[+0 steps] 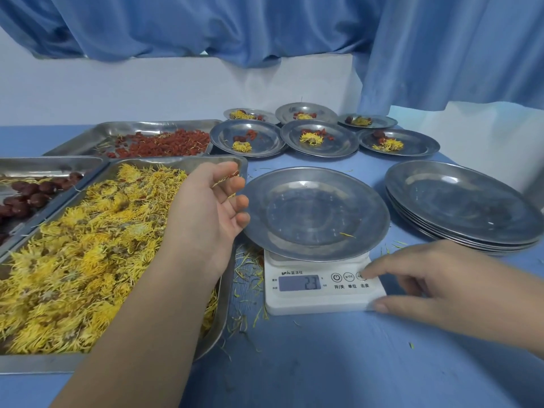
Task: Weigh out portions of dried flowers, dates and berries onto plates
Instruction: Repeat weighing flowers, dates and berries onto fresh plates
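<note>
Head view: right hand (435, 278), forefinger straight, presses the tare key of the white digital scale (321, 301), toward the tabletop's front edge; wait for zero under the round steel plate (315, 210); left hand (206, 207) pinches strands over the rectangular steel tray (225, 304) of yellow dried flowers (88, 245).

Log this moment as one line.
left hand pinches chrysanthemum petals | right hand touches kitchen scale | plate sits on scale
</note>
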`<state>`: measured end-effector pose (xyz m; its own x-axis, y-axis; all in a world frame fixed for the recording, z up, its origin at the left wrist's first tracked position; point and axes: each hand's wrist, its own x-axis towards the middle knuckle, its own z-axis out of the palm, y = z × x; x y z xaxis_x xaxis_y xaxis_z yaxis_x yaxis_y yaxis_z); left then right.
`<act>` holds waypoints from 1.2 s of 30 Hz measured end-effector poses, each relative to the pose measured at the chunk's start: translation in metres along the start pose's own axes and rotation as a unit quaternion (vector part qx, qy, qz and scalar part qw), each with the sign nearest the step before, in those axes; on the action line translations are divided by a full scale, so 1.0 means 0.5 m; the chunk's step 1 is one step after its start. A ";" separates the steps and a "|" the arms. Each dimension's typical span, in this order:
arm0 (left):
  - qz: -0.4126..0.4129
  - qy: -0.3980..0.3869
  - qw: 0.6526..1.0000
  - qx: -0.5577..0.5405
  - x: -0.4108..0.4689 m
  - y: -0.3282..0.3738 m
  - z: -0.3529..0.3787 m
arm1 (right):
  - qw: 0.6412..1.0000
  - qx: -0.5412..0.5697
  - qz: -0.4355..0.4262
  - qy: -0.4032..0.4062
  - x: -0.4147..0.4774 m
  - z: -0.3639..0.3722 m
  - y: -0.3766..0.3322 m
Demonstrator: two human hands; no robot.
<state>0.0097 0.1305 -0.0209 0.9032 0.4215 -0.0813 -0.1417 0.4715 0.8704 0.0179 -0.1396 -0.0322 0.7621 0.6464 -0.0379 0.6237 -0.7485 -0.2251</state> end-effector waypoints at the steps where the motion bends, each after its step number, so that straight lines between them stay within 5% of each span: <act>1: -0.001 0.000 1.000 0.001 0.000 0.000 0.000 | 1.000 0.001 0.010 0.002 0.001 0.001 -0.005; 16: 0.006 -0.001 1.000 0.005 -0.005 0.001 0.004 | 0.988 -0.121 0.064 0.073 0.005 0.024 -0.066; 36: 0.065 -0.001 0.998 -0.015 -0.010 0.004 0.009 | 0.984 0.032 -0.019 0.175 0.023 0.041 -0.028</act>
<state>0.0068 0.1259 -0.0167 0.8771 0.4792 0.0322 -0.2697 0.4360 0.8586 0.0142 -0.1186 -0.0492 0.7586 0.5747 0.3068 0.6491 -0.7070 -0.2807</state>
